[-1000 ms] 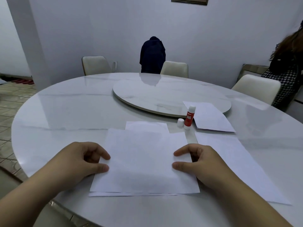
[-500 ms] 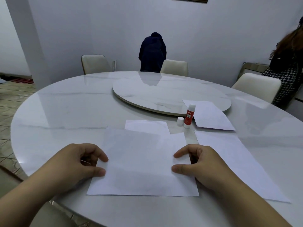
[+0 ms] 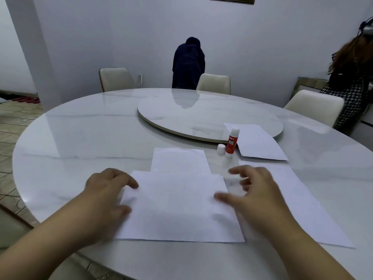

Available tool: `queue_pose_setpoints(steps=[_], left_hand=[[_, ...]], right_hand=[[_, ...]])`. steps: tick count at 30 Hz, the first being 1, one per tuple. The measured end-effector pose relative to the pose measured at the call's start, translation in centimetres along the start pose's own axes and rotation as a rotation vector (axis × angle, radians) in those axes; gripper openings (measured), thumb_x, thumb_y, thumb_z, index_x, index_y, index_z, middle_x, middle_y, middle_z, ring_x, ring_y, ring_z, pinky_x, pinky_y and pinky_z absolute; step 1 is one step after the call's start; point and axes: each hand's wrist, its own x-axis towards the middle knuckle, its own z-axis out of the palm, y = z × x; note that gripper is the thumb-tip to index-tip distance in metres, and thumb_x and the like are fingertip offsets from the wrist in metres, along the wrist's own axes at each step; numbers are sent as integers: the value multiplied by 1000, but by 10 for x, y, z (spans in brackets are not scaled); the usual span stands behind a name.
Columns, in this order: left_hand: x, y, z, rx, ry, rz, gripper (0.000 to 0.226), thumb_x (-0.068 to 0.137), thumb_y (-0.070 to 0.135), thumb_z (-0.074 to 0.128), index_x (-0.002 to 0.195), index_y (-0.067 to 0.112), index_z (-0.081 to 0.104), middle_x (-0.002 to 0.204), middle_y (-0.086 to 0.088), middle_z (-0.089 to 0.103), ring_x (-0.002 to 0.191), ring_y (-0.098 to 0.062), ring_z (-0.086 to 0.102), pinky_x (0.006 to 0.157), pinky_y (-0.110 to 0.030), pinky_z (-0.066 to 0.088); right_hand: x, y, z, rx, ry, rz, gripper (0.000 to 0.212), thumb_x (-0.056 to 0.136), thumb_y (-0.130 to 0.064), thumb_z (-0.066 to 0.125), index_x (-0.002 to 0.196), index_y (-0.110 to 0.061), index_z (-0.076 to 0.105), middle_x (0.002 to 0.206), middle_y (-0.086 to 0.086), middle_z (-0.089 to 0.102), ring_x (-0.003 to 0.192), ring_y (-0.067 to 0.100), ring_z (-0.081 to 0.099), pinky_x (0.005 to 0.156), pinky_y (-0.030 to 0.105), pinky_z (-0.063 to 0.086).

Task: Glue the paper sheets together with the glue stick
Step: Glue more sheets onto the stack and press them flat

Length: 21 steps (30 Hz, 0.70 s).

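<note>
Uncapped glue stick upright; cap beside; contents unclear.

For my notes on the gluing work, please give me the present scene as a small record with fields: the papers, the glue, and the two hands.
surface: round white table with a raised turntable
front sheets: stacked paper sheets, a smaller sheet showing behind them
other sheets: long sheet at right; another sheet partly on the turntable
glue stick: upright, uncapped, untouched
cap: standing beside it on the table
left hand: on the stack's left edge, fingers curled
right hand: blurred, fingers spread at the stack's right edge
</note>
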Motion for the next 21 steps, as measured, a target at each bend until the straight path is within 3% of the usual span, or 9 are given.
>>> queue_pose_setpoints(steps=[2,4,6,9,17,21], left_hand=[[7,19,9,-23,94,9,34,95,32,40,128,29,43,141,8,35,133,-14,26,107,-25,25],[17,39,28,14,125,33,55,91,39,19,142,20,31,153,2,25,142,-14,15,113,-24,13],[23,50,48,134,69,58,58,94,36,14,150,18,13,160,2,7,147,-12,3,117,-28,2],[24,44,61,243,-18,45,56,99,33,14,151,20,-4,160,5,-8,147,-8,-6,118,-33,-5],[19,30,51,210,-20,2,59,98,42,14,151,22,-5,160,7,-9,146,-7,-7,117,-26,-5],[15,26,47,243,-54,-42,61,97,45,12,150,25,-9,159,10,-12,146,-6,-11,119,-35,-7]], right_hand=[[3,-13,4,45,113,-77,38,83,-34,69,118,-29,56,127,-7,47,112,8,49,92,20,38],[5,-27,23,-100,-45,-204,43,96,-30,49,137,-21,45,148,-5,35,138,10,29,109,16,18],[1,-30,53,-316,-264,-272,55,101,-34,31,151,-16,18,163,-2,6,148,11,3,115,20,1],[0,-20,72,-486,-398,-173,63,100,-44,18,153,-18,-3,162,-2,-11,148,10,-10,117,27,-7],[-1,-7,54,-525,-411,-104,64,98,-49,14,153,-22,-6,162,-7,-13,147,7,-12,118,27,-7],[0,2,47,-532,-362,-61,75,92,-63,16,153,-25,-6,162,-9,-12,148,6,-9,120,30,-2]])
